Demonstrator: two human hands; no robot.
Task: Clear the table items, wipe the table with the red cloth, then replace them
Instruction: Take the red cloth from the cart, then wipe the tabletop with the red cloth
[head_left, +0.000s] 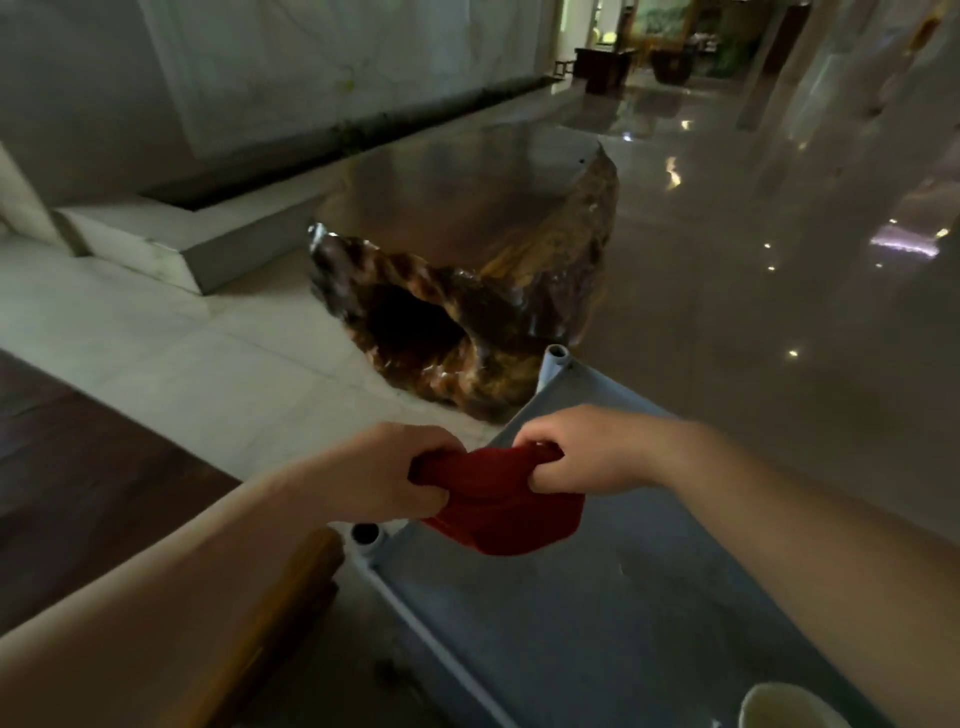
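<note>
Your left hand (387, 475) and right hand (582, 452) both grip the cloth (498, 504). It hangs bunched over the desk (597, 623); wiping like this may leave streaks or hit the cup (784, 709).

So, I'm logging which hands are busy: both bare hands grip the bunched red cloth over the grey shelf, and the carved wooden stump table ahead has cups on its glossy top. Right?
Not quite. The head view shows the left hand and right hand gripping the bunched red cloth over the grey shelf, but the carved wooden stump table has nothing on its glossy top.
</note>
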